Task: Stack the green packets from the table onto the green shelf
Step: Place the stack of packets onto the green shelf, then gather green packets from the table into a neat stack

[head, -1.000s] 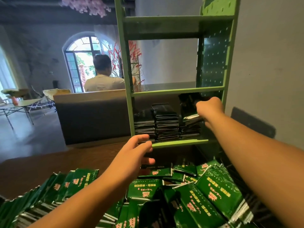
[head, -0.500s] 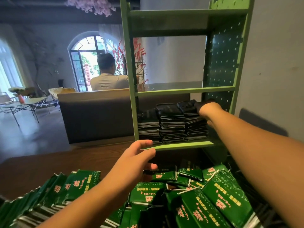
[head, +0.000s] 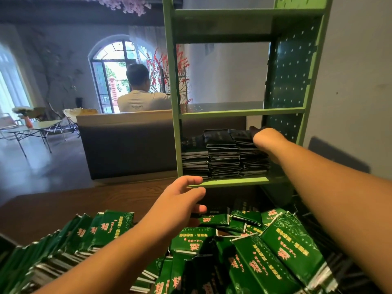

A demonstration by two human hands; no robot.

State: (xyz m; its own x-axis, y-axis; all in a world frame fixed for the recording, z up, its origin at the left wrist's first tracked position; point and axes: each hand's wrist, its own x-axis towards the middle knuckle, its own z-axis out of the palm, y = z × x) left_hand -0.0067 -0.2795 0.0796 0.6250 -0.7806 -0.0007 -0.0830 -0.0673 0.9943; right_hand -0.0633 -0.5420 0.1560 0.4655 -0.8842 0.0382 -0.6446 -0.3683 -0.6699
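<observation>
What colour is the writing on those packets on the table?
Pinkish-red and yellow on dark green packets, clearest in the head view.

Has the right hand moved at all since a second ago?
Yes. The right hand has come down from just under the middle shelf board onto the top of the rightmost stack of packets in the green shelf, pressing it flat.

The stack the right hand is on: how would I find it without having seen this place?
Find the green shelf against the wall. Its lower occupied level holds three stacks of dark packets side by side. The rightmost stack is the one: nearest the perforated side panel, with the right hand on its top.
</observation>
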